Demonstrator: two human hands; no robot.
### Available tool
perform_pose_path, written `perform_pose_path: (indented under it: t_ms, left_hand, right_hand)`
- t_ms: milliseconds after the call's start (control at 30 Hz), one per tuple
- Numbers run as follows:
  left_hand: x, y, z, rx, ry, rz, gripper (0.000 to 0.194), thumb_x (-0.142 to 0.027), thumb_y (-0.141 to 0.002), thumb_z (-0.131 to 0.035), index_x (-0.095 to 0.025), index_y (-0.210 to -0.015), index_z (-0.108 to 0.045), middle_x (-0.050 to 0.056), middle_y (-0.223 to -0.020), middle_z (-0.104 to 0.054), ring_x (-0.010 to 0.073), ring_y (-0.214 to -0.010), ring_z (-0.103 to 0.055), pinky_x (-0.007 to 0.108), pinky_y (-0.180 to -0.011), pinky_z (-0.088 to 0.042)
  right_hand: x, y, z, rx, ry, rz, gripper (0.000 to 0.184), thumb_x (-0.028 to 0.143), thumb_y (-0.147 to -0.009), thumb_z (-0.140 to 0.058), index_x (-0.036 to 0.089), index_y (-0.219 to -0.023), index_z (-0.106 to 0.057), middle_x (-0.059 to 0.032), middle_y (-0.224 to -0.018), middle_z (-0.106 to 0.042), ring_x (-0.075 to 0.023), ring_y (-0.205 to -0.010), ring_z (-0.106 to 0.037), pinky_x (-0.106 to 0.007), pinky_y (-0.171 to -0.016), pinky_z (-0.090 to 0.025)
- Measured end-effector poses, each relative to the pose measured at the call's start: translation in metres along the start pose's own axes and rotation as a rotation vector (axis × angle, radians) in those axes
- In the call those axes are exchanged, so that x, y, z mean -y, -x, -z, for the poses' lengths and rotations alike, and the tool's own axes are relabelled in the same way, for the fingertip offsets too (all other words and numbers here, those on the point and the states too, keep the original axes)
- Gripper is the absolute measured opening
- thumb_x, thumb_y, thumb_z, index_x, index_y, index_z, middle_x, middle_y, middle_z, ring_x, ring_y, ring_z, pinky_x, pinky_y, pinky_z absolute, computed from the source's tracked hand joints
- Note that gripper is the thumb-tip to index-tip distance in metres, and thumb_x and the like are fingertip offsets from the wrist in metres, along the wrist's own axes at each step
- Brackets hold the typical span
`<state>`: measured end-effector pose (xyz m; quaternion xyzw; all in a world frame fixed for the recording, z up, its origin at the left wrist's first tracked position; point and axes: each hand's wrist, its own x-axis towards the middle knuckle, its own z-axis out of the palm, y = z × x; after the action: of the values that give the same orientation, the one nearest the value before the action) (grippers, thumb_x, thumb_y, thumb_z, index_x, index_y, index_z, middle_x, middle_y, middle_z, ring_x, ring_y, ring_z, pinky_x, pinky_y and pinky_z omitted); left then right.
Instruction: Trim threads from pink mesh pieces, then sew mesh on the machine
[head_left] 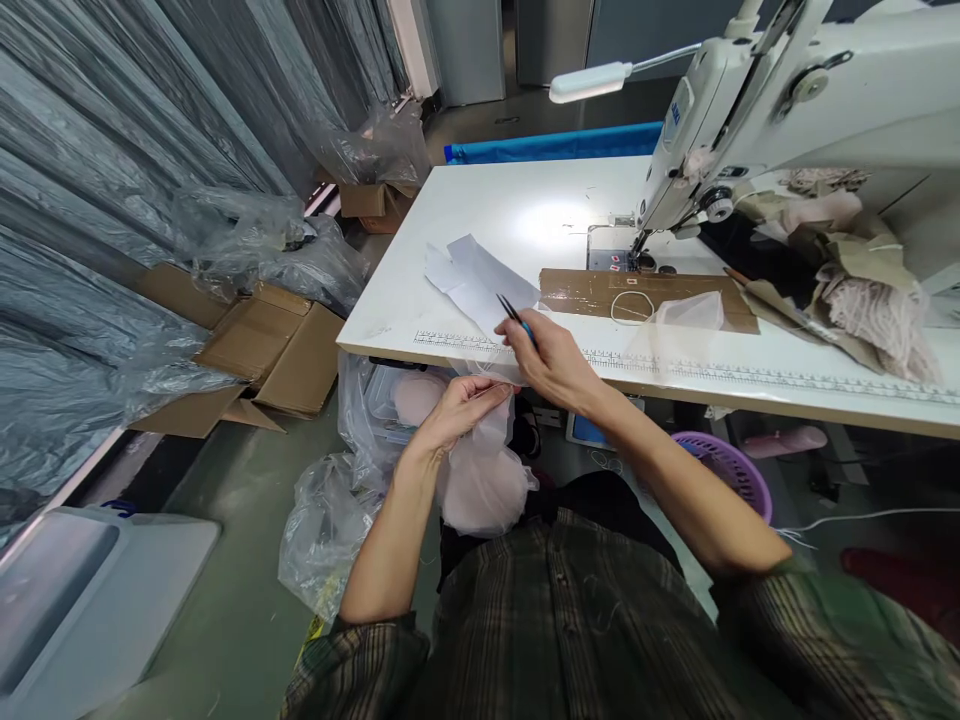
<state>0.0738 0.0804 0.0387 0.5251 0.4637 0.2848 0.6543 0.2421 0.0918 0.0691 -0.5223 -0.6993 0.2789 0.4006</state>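
Note:
My right hand is closed on small thread snips with a blue handle, their black blades pointing up over the front edge of the white sewing table. My left hand pinches the top of a pale pink sheer fabric piece that hangs down below the table edge onto my lap. The two hands are close together, almost touching. White paper or fabric strips lie on the table just behind the snips.
A white industrial sewing machine stands at the right with its lamp. A brown cardboard guide lies by the needle, beige and pink fabrics beyond. Plastic bags, open cardboard boxes and a purple basket crowd the floor.

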Motion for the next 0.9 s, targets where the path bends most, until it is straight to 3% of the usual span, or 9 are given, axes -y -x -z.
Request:
perform_pose_path:
  t_ms: [100,200,333,567,667,733,833,900]
  left_hand:
    - [0.0,0.001,0.004,-0.028,-0.015,0.036,0.033,-0.045,-0.074,-0.075,-0.015,-0.086,-0.076,0.003,-0.07,-0.066,0.0113,-0.063,-0.053,0.022,-0.058,-0.04]
    - [0.0,0.003,0.008,-0.023,0.014,0.095,0.037,-0.046,-0.076,-0.074,-0.014,-0.095,-0.075,-0.002,-0.059,-0.057,0.0059,-0.048,-0.039,0.02,-0.046,-0.028]
    - [-0.001,0.004,0.008,-0.012,0.055,0.094,0.041,-0.046,-0.075,-0.074,-0.014,-0.1,-0.073,-0.001,-0.065,-0.061,0.005,-0.048,-0.039,0.019,-0.044,-0.025]
    - [-0.006,0.011,0.002,0.012,0.009,0.045,0.037,-0.046,-0.077,-0.073,-0.013,-0.094,-0.074,0.001,-0.066,-0.064,0.0052,-0.049,-0.039,0.02,-0.046,-0.028]
    - [-0.01,0.01,0.007,-0.111,0.001,-0.059,0.035,-0.045,-0.079,-0.07,-0.014,-0.095,-0.073,0.005,-0.08,-0.07,0.0099,-0.061,-0.055,0.02,-0.053,-0.037]
    - [-0.015,0.004,0.015,-0.256,-0.049,-0.197,0.033,-0.045,-0.08,-0.068,-0.015,-0.094,-0.073,0.009,-0.103,-0.072,0.0165,-0.085,-0.064,0.021,-0.062,-0.044]
    - [-0.028,-0.015,0.028,-0.388,-0.239,-0.372,0.03,-0.044,-0.082,-0.064,-0.016,-0.089,-0.073,0.012,-0.129,-0.063,0.0248,-0.116,-0.059,0.025,-0.079,-0.049]
    - [-0.037,-0.03,0.034,-0.399,-0.413,-0.376,0.029,-0.042,-0.084,-0.06,-0.016,-0.09,-0.073,0.012,-0.136,-0.059,0.0263,-0.119,-0.059,0.029,-0.086,-0.049]
  right_hand:
    - [-0.015,-0.034,-0.011,0.071,0.173,-0.076,0.024,0.028,-0.098,-0.034,0.016,-0.095,-0.054,-0.0104,-0.086,-0.062,-0.0215,-0.075,-0.055,-0.031,-0.071,-0.041]
    - [-0.038,-0.05,-0.017,-0.055,0.301,-0.153,0.023,0.024,-0.097,-0.032,0.015,-0.094,-0.053,-0.0157,-0.088,-0.061,-0.0259,-0.079,-0.054,-0.036,-0.074,-0.042]
    - [-0.063,-0.05,-0.011,-0.26,0.367,-0.142,0.024,0.022,-0.096,-0.03,0.017,-0.091,-0.053,-0.0162,-0.09,-0.06,-0.0277,-0.086,-0.053,-0.042,-0.083,-0.041]
    - [-0.073,-0.03,0.018,-0.263,0.481,-0.202,0.025,0.023,-0.096,-0.029,0.015,-0.092,-0.053,-0.0172,-0.088,-0.059,-0.0294,-0.084,-0.053,-0.042,-0.079,-0.041]
    - [-0.071,-0.023,0.03,-0.23,0.483,-0.196,0.025,0.023,-0.096,-0.031,0.015,-0.093,-0.054,-0.0168,-0.088,-0.06,-0.0295,-0.086,-0.055,-0.041,-0.079,-0.041]
    - [-0.067,-0.021,0.036,-0.207,0.464,-0.189,0.024,0.023,-0.096,-0.032,0.015,-0.092,-0.055,-0.0162,-0.087,-0.06,-0.029,-0.086,-0.056,-0.039,-0.079,-0.042]
    - [-0.059,-0.018,0.04,-0.24,0.394,-0.142,0.024,0.024,-0.096,-0.034,0.017,-0.088,-0.055,-0.014,-0.086,-0.061,-0.0277,-0.086,-0.056,-0.037,-0.078,-0.043]
    - [-0.053,-0.016,0.042,-0.291,0.342,-0.097,0.025,0.025,-0.096,-0.034,0.019,-0.087,-0.055,-0.012,-0.086,-0.061,-0.0262,-0.087,-0.057,-0.036,-0.079,-0.044]
